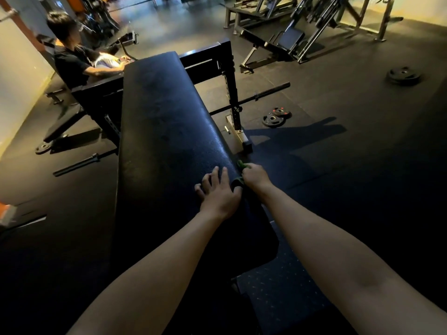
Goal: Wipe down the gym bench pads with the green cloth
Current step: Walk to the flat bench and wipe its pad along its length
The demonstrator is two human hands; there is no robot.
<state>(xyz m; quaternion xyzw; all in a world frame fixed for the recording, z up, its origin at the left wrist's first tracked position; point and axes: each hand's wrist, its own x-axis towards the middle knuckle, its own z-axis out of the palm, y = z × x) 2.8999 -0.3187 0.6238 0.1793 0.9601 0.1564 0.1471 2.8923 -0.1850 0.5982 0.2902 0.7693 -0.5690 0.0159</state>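
A long black bench pad [164,131] runs away from me down the middle of the view. My left hand [219,193] rests on the pad near its right edge, fingers spread. Just to its right, my right hand [255,176] grips the green cloth [240,165] against the pad's right side edge. Only small bits of the cloth show above and below the fist; the rest is hidden in the hand.
A black rack upright [233,93] and a barbell [251,99] stand right of the bench. Weight plates [275,117] lie on the dark floor, another plate [404,76] farther right. A seated person [75,61] is at far left. Machines [302,27] fill the back.
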